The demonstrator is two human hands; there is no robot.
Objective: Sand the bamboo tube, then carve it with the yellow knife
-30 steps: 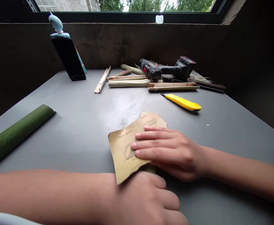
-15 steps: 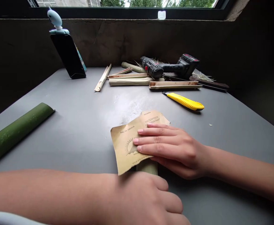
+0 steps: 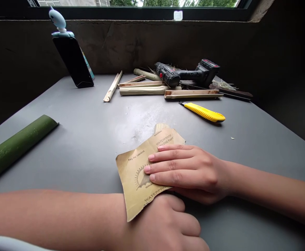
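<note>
Okay, so I'm working my right hand over a sheet of sandpaper near the front edge of the table, and the fingers are lying flat and close together on it, with the thumb tucked beneath. A bamboo piece is poking out past the sheet's far edge, the rest hidden under the paper. My left hand is sitting just below, the sheet's lower corner lying across its wrist, but I can't tell if those fingers are gripping the bamboo. Looks like I'm on the sanding step, and the next move is calling for steady pressure and a firm hold underneath. Up by the far edge, a yellow utility knife, a cordless drill and bamboo strips are lying well apart from my hands.
</note>
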